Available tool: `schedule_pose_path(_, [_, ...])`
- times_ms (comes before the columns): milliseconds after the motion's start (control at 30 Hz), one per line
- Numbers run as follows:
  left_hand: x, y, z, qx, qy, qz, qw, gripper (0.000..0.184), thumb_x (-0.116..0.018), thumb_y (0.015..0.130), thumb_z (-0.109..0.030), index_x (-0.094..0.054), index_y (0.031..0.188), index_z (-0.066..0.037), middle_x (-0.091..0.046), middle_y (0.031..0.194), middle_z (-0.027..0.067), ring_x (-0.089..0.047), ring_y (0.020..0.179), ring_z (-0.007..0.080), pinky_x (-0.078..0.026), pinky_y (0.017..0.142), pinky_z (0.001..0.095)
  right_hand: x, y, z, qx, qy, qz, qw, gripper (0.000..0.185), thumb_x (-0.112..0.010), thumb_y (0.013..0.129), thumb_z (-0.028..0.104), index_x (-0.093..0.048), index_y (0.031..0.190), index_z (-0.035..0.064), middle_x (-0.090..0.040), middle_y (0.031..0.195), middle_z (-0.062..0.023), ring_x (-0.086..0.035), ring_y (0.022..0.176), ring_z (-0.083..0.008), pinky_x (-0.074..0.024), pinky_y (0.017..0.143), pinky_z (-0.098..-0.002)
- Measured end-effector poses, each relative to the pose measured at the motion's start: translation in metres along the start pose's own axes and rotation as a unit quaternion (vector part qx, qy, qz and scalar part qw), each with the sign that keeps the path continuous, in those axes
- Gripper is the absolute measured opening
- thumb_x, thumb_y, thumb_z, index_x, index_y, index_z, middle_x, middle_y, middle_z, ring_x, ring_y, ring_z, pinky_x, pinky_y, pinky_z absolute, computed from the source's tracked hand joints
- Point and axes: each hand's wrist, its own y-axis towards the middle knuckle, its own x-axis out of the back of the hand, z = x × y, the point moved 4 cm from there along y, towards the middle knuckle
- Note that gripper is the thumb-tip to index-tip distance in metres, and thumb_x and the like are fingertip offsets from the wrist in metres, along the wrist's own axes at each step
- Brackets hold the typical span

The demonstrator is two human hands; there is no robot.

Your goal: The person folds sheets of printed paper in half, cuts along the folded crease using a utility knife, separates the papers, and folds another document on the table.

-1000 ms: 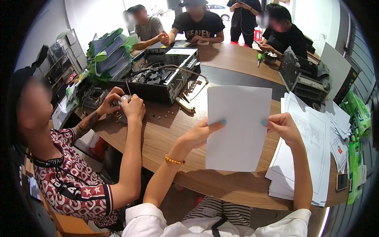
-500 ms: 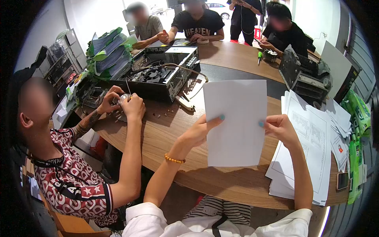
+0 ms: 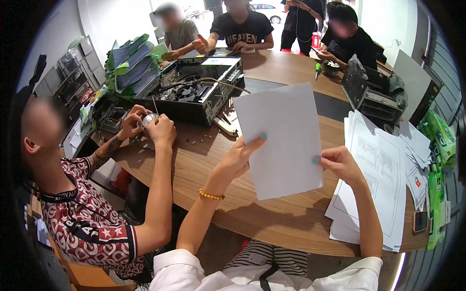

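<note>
A white sheet of paper (image 3: 284,145) is held up above the table, tilted to the left, its facing side blank. My left hand (image 3: 240,157) grips its left edge, thumb lying on the front and fingers behind. At the lower right edge, my right hand (image 3: 340,165) pinches the sheet between thumb and bent fingers. Whether it is one sheet or several together, I cannot tell. To the right of my right hand lies a stack of printed papers (image 3: 376,179) on the wooden table (image 3: 272,223).
An opened computer case (image 3: 194,89) stands at the back left, beside a pile of papers in green folders (image 3: 131,68). A person at left works on a small round part (image 3: 150,120). A metal chassis (image 3: 374,92), a green screwdriver (image 3: 318,71) and a phone (image 3: 420,221) are at right.
The paper has gone from nearly upright to tilted left, and has shifted slightly left and up. Both my hands keep their hold on it.
</note>
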Motion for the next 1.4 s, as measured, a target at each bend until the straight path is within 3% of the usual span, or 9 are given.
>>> schedule_pose_path(267, [0.002,-0.002,-0.003,-0.021,0.011,-0.067,0.997,0.034,-0.048,0.089,-0.010,-0.039,0.121,0.000,-0.051,0.113,0.0099,-0.053,0.103,0.0161,-0.050,0.082,0.0286,-0.001,-0.002,0.003,-0.036,0.001,0.004,0.999,0.019,-0.060,0.084,0.014,-0.066,0.087,-0.0037,-0.062,0.065,-0.0049,-0.057,0.058,-0.0088,-0.0478,0.054,-0.0213])
schedule_pose_path(767, [-0.005,-0.004,-0.012,-0.028,0.002,-0.109,0.994,0.043,-0.055,0.087,-0.019,-0.039,0.120,0.002,-0.051,0.113,0.0132,-0.053,0.103,0.0187,-0.050,0.081,0.0300,0.004,-0.001,-0.001,-0.019,-0.005,0.043,0.999,0.014,-0.059,0.083,0.007,-0.062,0.089,-0.0056,-0.063,0.071,-0.0092,-0.061,0.057,-0.0129,-0.0524,0.050,-0.0236])
schedule_pose_path(1000, [0.006,-0.001,-0.011,0.010,0.044,-0.153,0.987,0.043,-0.052,0.089,-0.021,-0.036,0.123,0.001,-0.051,0.112,0.0110,-0.053,0.102,0.0173,-0.050,0.080,0.0298,-0.002,-0.001,0.002,-0.067,-0.060,0.053,0.995,0.016,-0.056,0.085,0.010,-0.062,0.086,-0.0042,-0.062,0.066,-0.0067,-0.060,0.056,-0.0097,-0.0483,0.047,-0.0206])
schedule_pose_path(1233, [0.042,-0.016,-0.006,0.058,0.087,-0.156,0.982,0.040,-0.052,0.088,-0.013,-0.036,0.121,0.002,-0.053,0.107,0.0112,-0.057,0.092,0.0170,-0.051,0.076,0.0281,-0.030,-0.005,-0.003,-0.113,0.034,0.132,0.984,0.015,-0.059,0.084,0.012,-0.061,0.082,-0.0024,-0.061,0.065,-0.0039,-0.052,0.053,-0.0050,-0.0420,0.046,-0.0185])
schedule_pose_path(1267, [0.044,-0.020,-0.010,-0.026,0.133,-0.178,0.975,0.048,-0.052,0.086,-0.008,-0.029,0.127,0.004,-0.048,0.116,0.0192,-0.054,0.102,0.0234,-0.047,0.085,0.0334,-0.039,-0.006,-0.006,-0.157,0.026,0.154,0.975,0.016,-0.059,0.084,0.013,-0.061,0.081,-0.0023,-0.061,0.065,-0.0037,-0.051,0.052,-0.0046,-0.0414,0.046,-0.0185])
schedule_pose_path(1300, [0.043,-0.028,-0.016,-0.147,0.326,-0.253,0.899,0.054,-0.052,0.085,-0.006,-0.024,0.130,0.004,-0.042,0.123,0.0232,-0.048,0.110,0.0275,-0.042,0.091,0.0363,-0.044,-0.008,-0.009,-0.201,0.017,0.175,0.964,0.017,-0.060,0.084,0.014,-0.061,0.080,-0.0022,-0.061,0.065,-0.0035,-0.050,0.052,-0.0042,-0.0409,0.046,-0.0184])
schedule_pose_path(1333, [0.030,-0.037,-0.025,-0.262,0.500,-0.307,0.766,0.059,-0.052,0.085,-0.004,-0.019,0.133,0.004,-0.035,0.129,0.0272,-0.042,0.119,0.0316,-0.036,0.098,0.0391,-0.050,-0.005,-0.019,-0.202,0.009,0.200,0.959,0.019,-0.060,0.084,0.016,-0.061,0.079,-0.0026,-0.061,0.066,-0.0041,-0.049,0.050,-0.0046,-0.0408,0.046,-0.0181])
schedule_pose_path(1367, [0.015,-0.041,-0.025,-0.276,0.585,-0.267,0.715,0.060,-0.050,0.088,-0.015,-0.018,0.136,0.002,-0.022,0.137,0.0294,-0.023,0.129,0.0366,-0.020,0.105,0.0455,-0.056,-0.005,-0.024,-0.213,0.000,0.200,0.956,0.020,-0.059,0.084,0.016,-0.061,0.079,-0.0029,-0.061,0.065,-0.0042,-0.050,0.051,-0.0050,-0.0414,0.045,-0.0187])
schedule_pose_path(1400, [0.011,-0.043,-0.017,-0.272,0.583,-0.263,0.719,0.060,-0.050,0.088,-0.015,-0.018,0.136,0.002,-0.022,0.137,0.0294,-0.023,0.129,0.0366,-0.020,0.105,0.0455,-0.061,-0.003,-0.023,-0.221,-0.010,0.200,0.955,0.020,-0.059,0.084,0.016,-0.061,0.079,-0.0033,-0.061,0.064,-0.0042,-0.052,0.051,-0.0055,-0.0420,0.045,-0.0194])
